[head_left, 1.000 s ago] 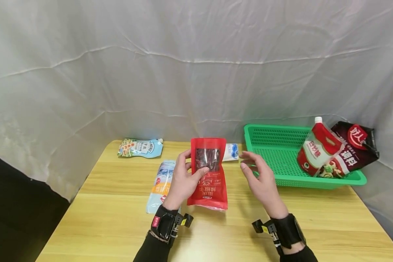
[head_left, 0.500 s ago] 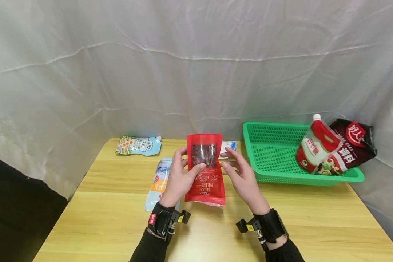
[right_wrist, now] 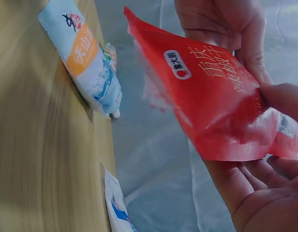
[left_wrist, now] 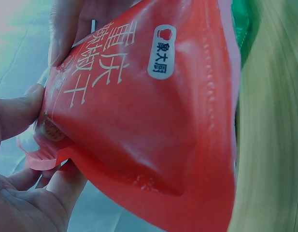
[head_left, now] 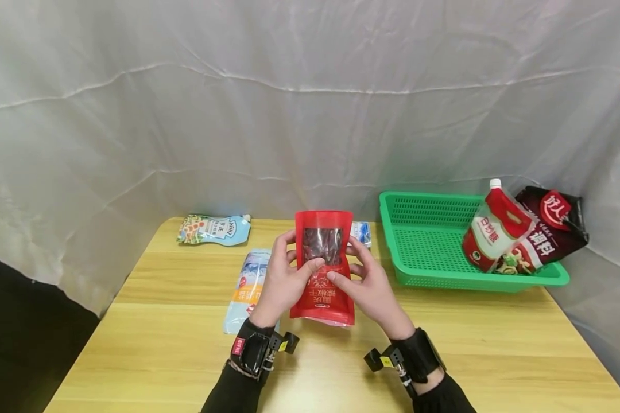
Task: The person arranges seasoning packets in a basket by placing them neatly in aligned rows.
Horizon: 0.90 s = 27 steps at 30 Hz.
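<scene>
A red bag of dried chilies [head_left: 324, 298], with a clear window showing dark pods, is held up over the table in the head view, its printing upside down. My left hand [head_left: 284, 278] grips its left edge, thumb across the front and fingers behind. From the other side my right hand [head_left: 369, 284] grips the right edge the same way, the two thumbs close together near the middle. In the left wrist view the bag [left_wrist: 139, 106] fills much of the picture. The right wrist view shows the bag [right_wrist: 206, 96] between both hands, above the table.
A light blue salt bag [head_left: 248, 281] lies left of the hands, a Heinz pouch [head_left: 214, 229] behind it. A small blue-and-white packet [head_left: 360, 232] is partly hidden behind the bag. The green basket [head_left: 423, 279] at right holds a red-and-white sugar pouch [head_left: 491, 235] and a dark seasoning bag [head_left: 553, 223].
My right hand has moved left to the chili bag and taken hold of its right edge. The left hand keeps its grip, and the bag stays about where it was.
</scene>
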### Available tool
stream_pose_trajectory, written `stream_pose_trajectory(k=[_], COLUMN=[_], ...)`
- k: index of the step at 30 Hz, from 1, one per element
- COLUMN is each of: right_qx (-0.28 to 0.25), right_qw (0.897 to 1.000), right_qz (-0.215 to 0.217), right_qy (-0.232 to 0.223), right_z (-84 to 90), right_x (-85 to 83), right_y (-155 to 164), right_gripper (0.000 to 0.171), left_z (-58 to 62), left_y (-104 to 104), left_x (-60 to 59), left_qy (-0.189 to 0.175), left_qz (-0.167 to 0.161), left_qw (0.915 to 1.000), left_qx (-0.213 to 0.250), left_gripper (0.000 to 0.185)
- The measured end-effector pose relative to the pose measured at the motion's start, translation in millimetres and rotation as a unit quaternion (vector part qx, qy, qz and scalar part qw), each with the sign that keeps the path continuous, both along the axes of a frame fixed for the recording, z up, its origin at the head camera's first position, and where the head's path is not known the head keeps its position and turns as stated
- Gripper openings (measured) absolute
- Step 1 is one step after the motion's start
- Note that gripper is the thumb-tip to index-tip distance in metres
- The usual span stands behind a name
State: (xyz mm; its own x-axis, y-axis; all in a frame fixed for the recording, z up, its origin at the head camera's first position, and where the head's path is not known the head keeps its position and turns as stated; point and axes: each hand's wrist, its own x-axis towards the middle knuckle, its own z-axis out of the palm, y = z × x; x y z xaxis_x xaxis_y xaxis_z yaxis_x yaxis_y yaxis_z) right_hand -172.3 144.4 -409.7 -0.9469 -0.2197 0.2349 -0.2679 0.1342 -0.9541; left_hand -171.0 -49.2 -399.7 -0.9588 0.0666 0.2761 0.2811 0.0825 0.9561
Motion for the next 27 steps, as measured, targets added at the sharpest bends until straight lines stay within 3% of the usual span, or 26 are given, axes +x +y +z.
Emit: stream_pose_trajectory(k=[20, 27], right_qx=[0.037, 0.085], right_qw=[0.999, 0.995], right_qz=[-0.005, 0.012], right_qy=[0.034, 0.053], right_z=[5.1, 10.4], right_x=[-0.3, -0.9], right_y=[12, 22], right_gripper=[0.079, 0.072], left_z=[1.3, 2.6], left_y=[-1, -8], left_x=[0.6, -1.6], left_qy=[-0.005, 0.000], left_qz=[-0.017, -0.028], left_qw=[0.9998, 0.9996], left_qx=[-0.008, 0.007], left_gripper=[0.080, 0.080])
